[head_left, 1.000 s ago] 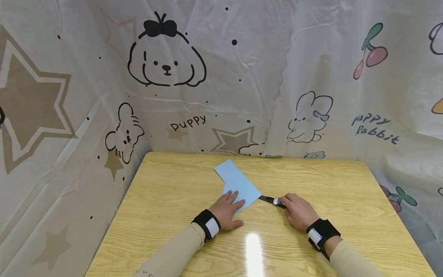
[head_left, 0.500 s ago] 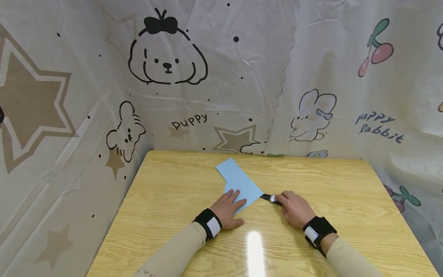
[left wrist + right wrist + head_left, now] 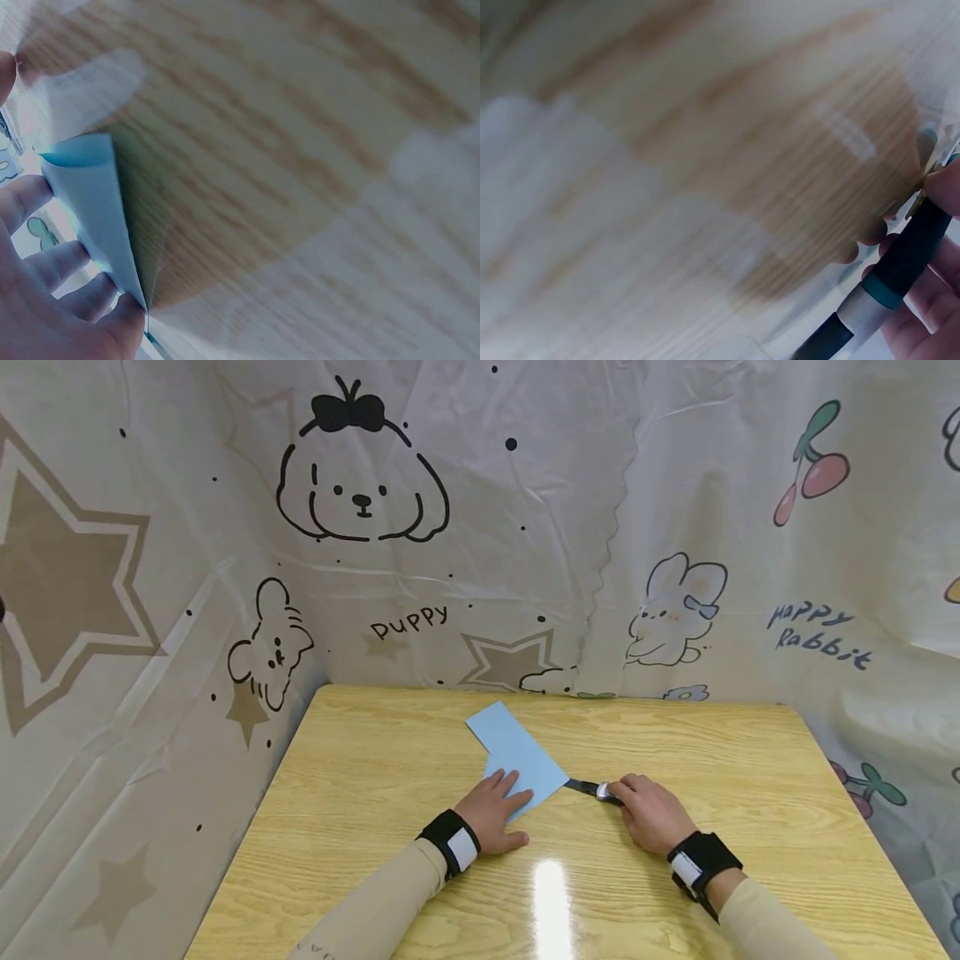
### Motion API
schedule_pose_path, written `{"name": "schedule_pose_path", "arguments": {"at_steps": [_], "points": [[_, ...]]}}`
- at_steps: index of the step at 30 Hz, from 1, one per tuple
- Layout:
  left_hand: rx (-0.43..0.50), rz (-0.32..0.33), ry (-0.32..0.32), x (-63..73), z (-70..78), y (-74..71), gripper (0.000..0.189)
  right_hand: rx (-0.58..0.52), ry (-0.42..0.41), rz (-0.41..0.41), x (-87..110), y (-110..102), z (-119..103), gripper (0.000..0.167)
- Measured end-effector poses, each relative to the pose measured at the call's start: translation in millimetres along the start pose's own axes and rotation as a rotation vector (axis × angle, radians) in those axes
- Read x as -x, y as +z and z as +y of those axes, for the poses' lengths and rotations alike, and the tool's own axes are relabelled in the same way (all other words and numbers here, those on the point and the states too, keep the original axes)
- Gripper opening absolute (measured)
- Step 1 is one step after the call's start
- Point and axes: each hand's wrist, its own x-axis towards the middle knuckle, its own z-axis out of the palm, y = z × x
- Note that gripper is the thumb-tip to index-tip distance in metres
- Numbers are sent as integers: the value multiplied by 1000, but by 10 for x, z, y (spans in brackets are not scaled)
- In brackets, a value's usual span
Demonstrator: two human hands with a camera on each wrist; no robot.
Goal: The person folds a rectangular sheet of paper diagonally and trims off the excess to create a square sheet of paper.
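A light blue folded paper [image 3: 517, 747] lies on the wooden table, its upper end narrower than its lower part. My left hand [image 3: 491, 818] rests on the paper's lower part with fingers spread. In the left wrist view, the paper's folded layers [image 3: 94, 202] gape slightly at one end, beside the fingers. My right hand [image 3: 652, 810] grips a slim black knife-like tool [image 3: 581, 787] with a silver section. Its dark, narrow front end meets the paper's right corner. The right wrist view shows the tool's dark body [image 3: 911, 251] and a teal band; the fingers partly hide it.
The wooden table [image 3: 360, 777] extends around both hands, with a bright light reflection near the front. A pale printed cloth [image 3: 480, 568] hangs behind the table and along its sides. Each wrist wears a black strap [image 3: 450, 843].
My right hand shifts slightly left, then back right, still gripping the tool near the paper's corner. My left hand and the paper stay in place; the head view tilts a little.
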Motion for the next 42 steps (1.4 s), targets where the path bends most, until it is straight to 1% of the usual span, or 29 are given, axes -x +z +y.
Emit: {"name": "schedule_pose_path", "arguments": {"at_steps": [6, 11, 16, 18, 20, 23, 26, 30, 34, 39, 42], "points": [[8, -3, 3, -2, -13, 11, 67, -26, -3, 2, -20, 11, -50, 37], [26, 3, 6, -20, -44, 12, 59, -27, -58, 26, -62, 34, -109, 35], [43, 16, 7, -38, -66, -31, 52, -22, -112, 42, -97, 52, -122, 36], [46, 20, 10, -39, -71, -47, 50, -16, -107, 38, -101, 45, -113, 37], [48, 24, 12, -38, -76, -57, 49, -16, -86, 25, -95, 29, -97, 38], [50, 15, 11, -33, -80, -73, 48, -20, -45, 1, -76, -1, -68, 37], [49, 7, 8, -25, -80, -97, 48, -27, -32, -13, -63, -15, -43, 36], [42, -5, 0, -17, -79, -119, 49, -26, -45, -10, -64, -9, -31, 35], [43, -10, -6, -19, -81, -108, 48, -31, -60, 18, -87, 14, -44, 36], [45, 8, 5, -28, -87, -99, 45, -28, -101, 50, -154, 65, -96, 37], [47, 19, 18, -33, -92, -91, 44, -34, -109, 46, -188, 73, -130, 37]]}}
